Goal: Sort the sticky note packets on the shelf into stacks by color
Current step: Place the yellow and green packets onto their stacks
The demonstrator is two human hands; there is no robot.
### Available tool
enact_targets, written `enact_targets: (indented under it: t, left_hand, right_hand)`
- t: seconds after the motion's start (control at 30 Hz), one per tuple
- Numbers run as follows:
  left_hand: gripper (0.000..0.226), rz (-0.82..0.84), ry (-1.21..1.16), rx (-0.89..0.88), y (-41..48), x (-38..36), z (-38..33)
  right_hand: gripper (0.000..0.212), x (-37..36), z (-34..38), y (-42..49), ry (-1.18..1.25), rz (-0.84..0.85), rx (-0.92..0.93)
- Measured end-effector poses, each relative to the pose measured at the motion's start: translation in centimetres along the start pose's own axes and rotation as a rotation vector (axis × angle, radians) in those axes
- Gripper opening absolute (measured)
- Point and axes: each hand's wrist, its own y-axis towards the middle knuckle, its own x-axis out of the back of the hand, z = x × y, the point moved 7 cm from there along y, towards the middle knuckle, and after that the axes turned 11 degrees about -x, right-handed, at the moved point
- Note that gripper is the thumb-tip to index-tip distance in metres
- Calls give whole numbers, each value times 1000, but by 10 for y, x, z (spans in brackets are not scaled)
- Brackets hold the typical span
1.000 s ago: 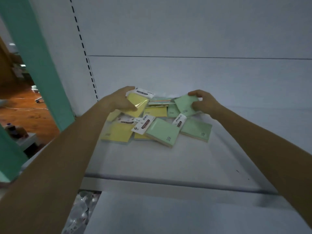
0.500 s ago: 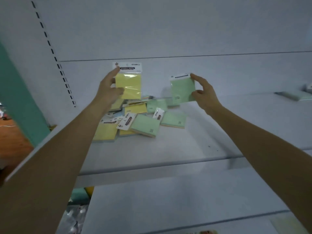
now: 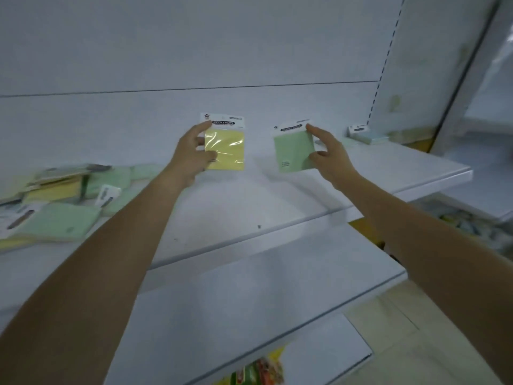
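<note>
Each hand pinches one packet above the shelf (image 3: 249, 207): left hand (image 3: 191, 154) the yellow packet (image 3: 226, 151), right hand (image 3: 330, 157) the green packet (image 3: 294, 152). Those light fingertip pinches on slick wrappers might slip, dropping either one.

At nine o'clock the heap of packets (image 3: 55, 201) is smeared by blur and cut by the picture's edge, so I cannot count it or read its labels. My left hand (image 3: 191, 154) covers the nine o'clock edge of the yellow packet (image 3: 227, 151). My right hand (image 3: 330, 157) covers the three o'clock edge of the green packet (image 3: 294, 151), whose header and small print are too soft to read. At two o'clock a pale blue packet (image 3: 366, 136) is blurred. At six o'clock colourful goods (image 3: 258, 370) under the lower shelf (image 3: 249, 301) are half hidden and cropped; I cannot tell what they are.
</note>
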Motion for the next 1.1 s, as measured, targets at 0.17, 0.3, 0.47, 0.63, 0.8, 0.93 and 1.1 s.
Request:
enact_targets:
  t: [0.17,0.3,0.47,0.63,0.8,0.93,1.1]
  left_hand:
    - [65,28,0,26,11,-107,4]
    - [67,22,23,46,25,-158,8]
    - [65,14,108,60,51,-185,24]
    - [60,-29,114,57,83,-189,42]
    - [54,-90,109,63,113,-185,62]
    - [55,-131,138,106,129,-183,77]
    - [54,-210,177,122,139,-181,82]
  right_hand:
    - [62,85,-50,23,-5,16,-22]
    - [62,122,-81,45,-35,55,-55]
    - [63,139,-103,82,-52,112,-79]
    - [63,151,-115,132,113,101,-153]
    - [61,147,-131,178,191,173,-275]
    - [59,133,-143,219,169,278,-338]
    - [58,119,-144,261,84,371,-321]
